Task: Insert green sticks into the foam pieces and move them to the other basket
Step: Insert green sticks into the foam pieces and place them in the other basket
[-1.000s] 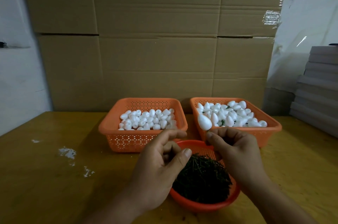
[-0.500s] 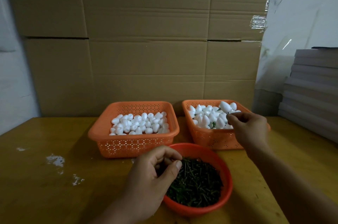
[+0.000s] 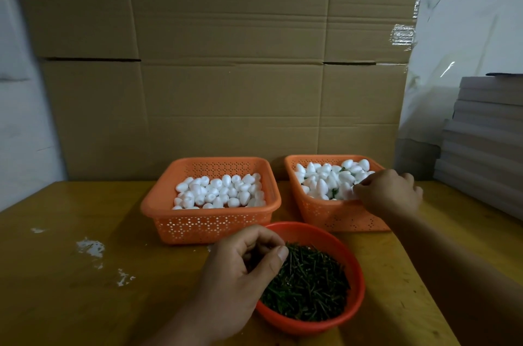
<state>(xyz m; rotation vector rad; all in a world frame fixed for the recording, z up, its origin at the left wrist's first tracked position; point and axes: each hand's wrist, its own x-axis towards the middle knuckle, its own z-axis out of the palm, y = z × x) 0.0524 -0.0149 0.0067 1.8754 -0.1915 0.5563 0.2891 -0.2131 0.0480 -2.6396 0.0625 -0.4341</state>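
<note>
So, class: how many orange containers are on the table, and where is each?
3: the left basket holding plain foam pieces, the right basket beside it under the right hand, and the round bowl of green sticks nearest the camera.

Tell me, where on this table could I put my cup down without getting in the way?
The widest bare stretch of table lies left of the left basket, bordered by the white specks. Another patch lies right of the red bowl, under the right forearm. It is crowded in the middle, where the left basket, right basket, bowl, left hand and right hand sit close.
</note>
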